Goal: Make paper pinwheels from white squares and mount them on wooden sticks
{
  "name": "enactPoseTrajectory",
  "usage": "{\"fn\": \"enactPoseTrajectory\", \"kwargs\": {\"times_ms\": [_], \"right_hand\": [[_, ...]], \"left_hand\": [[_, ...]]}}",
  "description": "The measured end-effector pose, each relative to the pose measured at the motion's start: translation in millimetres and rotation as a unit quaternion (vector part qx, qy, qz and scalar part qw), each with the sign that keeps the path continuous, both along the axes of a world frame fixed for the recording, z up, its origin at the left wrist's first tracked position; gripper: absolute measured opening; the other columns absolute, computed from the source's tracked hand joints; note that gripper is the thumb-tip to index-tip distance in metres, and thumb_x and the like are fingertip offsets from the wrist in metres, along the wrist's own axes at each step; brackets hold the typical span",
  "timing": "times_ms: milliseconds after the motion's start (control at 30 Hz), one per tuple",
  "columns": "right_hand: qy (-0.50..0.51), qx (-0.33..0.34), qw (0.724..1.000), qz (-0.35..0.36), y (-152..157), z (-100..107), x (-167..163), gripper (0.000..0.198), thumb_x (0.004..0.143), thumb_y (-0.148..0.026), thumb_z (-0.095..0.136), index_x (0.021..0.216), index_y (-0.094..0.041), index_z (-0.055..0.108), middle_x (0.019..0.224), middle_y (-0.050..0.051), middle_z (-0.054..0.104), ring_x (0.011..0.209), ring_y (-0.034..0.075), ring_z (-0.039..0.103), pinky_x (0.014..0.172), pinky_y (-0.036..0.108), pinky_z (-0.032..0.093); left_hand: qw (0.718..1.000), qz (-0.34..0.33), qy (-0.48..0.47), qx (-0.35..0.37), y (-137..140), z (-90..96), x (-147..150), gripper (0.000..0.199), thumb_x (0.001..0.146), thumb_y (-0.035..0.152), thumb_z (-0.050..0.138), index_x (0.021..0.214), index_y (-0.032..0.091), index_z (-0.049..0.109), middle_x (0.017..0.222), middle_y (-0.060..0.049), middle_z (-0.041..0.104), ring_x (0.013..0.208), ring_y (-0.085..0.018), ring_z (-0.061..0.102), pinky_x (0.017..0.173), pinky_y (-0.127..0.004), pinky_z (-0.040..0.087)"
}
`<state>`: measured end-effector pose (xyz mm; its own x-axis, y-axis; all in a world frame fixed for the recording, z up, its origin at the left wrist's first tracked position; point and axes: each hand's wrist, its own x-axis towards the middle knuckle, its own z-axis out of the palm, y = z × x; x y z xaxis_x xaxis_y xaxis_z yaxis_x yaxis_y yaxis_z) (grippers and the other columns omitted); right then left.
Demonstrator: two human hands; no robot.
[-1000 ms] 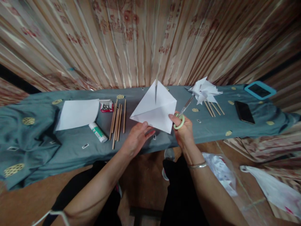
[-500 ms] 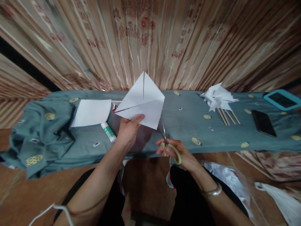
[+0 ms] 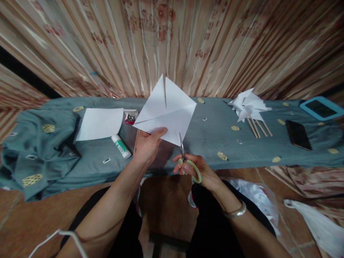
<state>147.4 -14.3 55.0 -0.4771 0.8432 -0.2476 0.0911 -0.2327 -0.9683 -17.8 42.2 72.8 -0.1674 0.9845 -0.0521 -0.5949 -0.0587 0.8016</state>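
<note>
Left of frame, on the desk: white sheet; glue stick near its lower right corner; red box of small metal pieces just beside. Centre: my left hand grips the square paper, thumb on top, fingers beneath; slits run in from its top and left corners. Lower centre: my right hand is curled through the handles of the scissors, blades at the paper's bottom corner. Right of frame: white pinwheels, black phone, blue-framed tablet.
</note>
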Motion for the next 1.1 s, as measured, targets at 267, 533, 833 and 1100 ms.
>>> {"fn": "enactPoseTrajectory", "kwargs": {"times_ms": [267,533,833,1100], "right_hand": [[0.001,-0.003,1.0,-0.011,1,-1,0,0.068,0.067,-0.074,0.064,0.101,-0.014,0.061,0.079,0.007,0.068,0.071,0.016,0.061,0.065,0.03,0.049],[-0.006,0.01,1.0,-0.009,1,-1,0,0.064,0.07,-0.072,0.063,0.1,-0.016,0.061,0.079,0.006,0.069,0.07,0.016,0.061,0.064,0.03,0.048],[-0.043,0.002,0.999,-0.014,0,-1,-1,0.063,0.068,-0.071,0.065,0.099,-0.016,0.062,0.079,0.005,0.067,0.07,0.014,0.057,0.066,0.028,0.046],[-0.054,0.015,0.998,-0.016,-2,-5,-5,0.061,0.069,-0.07,0.066,0.097,-0.016,0.063,0.075,0.002,0.065,0.066,0.013,0.055,0.066,0.029,0.043]], "left_hand": [[1.0,-0.006,-0.004,-0.005,-1,0.5,3,0.053,0.057,0.008,0.076,0.109,0.018,0.066,0.092,-0.004,0.075,0.089,-0.022,0.07,0.089,-0.036,0.051],[1.0,-0.004,0.013,-0.012,-2,2.3,3,0.046,0.056,0.01,0.077,0.101,0.017,0.068,0.086,-0.004,0.075,0.093,-0.023,0.069,0.093,-0.039,0.049],[1.0,-0.008,0.003,-0.014,-1,1.8,1,0.045,0.053,0.013,0.081,0.096,0.019,0.069,0.086,-0.002,0.075,0.101,-0.026,0.067,0.094,-0.039,0.049],[0.996,-0.025,-0.073,-0.053,0,10.2,-2,0.038,0.065,0.008,0.074,0.1,0.021,0.064,0.102,-0.004,0.073,0.11,-0.024,0.064,0.094,-0.037,0.052]]}}
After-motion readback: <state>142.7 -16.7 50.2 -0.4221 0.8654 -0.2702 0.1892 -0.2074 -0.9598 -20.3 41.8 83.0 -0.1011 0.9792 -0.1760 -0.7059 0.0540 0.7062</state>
